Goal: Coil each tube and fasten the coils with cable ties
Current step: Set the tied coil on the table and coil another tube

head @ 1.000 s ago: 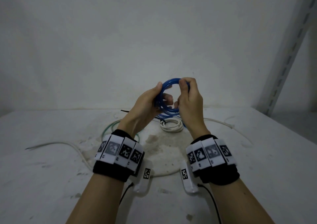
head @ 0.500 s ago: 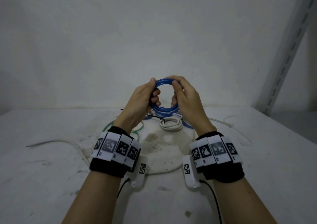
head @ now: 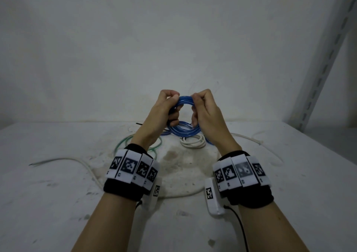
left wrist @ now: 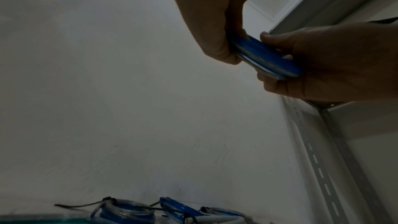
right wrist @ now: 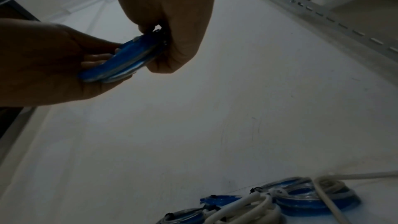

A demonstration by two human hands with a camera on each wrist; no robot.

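Above the tabletop (head: 58,203), left hand (head: 164,112) and right hand (head: 204,112) both grip one blue tube coil (head: 185,99); one white coil (head: 193,142) lies below

I see bare forearms, each with a black wristband (head: 123,189) carrying white tags printed with black square codes. A white camera pod (head: 213,199) hangs under each wrist, trailing a thin black cable (head: 238,224).

Bare surface (head: 58,213) lies open near both wrists. Farther in, the white coil (head: 193,142), green tube (head: 123,145) and tied blue coils (right wrist: 312,198) crowd the middle; a slotted upright (head: 324,64) blocks the far right.
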